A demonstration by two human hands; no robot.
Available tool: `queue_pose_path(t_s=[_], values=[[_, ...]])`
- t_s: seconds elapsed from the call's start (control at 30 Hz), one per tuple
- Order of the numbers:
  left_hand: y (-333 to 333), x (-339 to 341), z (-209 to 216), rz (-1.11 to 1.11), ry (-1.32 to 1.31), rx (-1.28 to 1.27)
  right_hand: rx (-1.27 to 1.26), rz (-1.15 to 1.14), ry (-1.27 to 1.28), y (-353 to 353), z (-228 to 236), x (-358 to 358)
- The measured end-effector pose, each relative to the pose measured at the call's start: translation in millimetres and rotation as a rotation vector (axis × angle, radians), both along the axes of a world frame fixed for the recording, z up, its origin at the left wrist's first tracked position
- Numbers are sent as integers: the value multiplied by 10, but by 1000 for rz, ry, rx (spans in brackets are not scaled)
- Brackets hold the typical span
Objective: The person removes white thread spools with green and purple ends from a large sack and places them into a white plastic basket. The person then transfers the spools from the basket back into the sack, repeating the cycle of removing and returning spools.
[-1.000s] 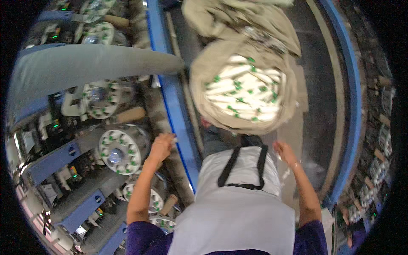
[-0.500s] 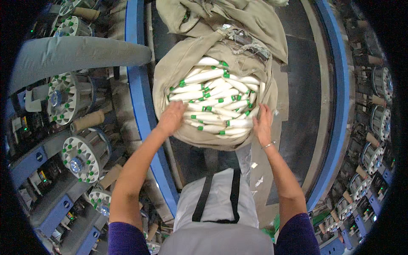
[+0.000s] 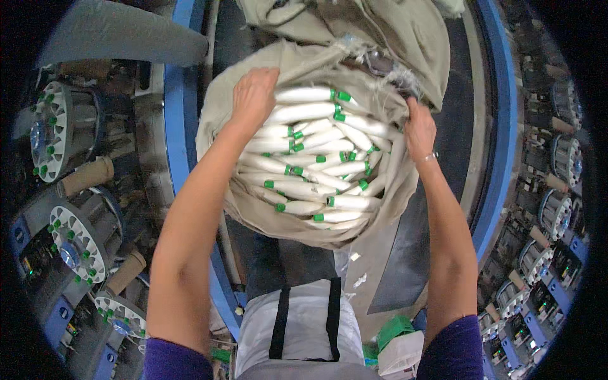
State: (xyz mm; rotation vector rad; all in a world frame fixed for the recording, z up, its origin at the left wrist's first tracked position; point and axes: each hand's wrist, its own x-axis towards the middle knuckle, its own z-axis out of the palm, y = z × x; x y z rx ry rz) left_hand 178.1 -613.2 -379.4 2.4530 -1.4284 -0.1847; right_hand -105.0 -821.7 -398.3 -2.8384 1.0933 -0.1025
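Machines [image 3: 101, 225] line the left, then a blue rail [image 3: 179, 120]. The left hand [image 3: 255, 98] grips the sack [image 3: 304, 235] at its upper-left rim, fingers closed. White, green-ended bobbins [image 3: 310, 152] fill the sack, between the rails. The right hand [image 3: 420, 132] grips the upper-right rim. Patched floor [image 3: 405, 272], second rail [image 3: 505, 126] and second row [image 3: 557, 215] follow. Fingertips and lower bobbins are hidden; outer machines are cut off, dim.

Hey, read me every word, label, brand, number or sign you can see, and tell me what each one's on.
None can be read.
Blue machine panels on the left: round dark mark, too small and blurred to read.
White spools with green ends: no readable lettering.
Cloth bag: no readable lettering.
Pale apron with black straps: no readable lettering.
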Motion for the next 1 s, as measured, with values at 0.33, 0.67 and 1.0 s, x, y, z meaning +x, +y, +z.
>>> queue_pose_path(t_s=[0.33,0.67,1.0], values=[[-5,1742,716,25,444,-65,433,-255,-142,-227,808,299],[1312,45,-143,42,315,120,380,234,-336,660,594,413],[1317,-81,-304,132,120,-179,643,361,-366,989,271,770]])
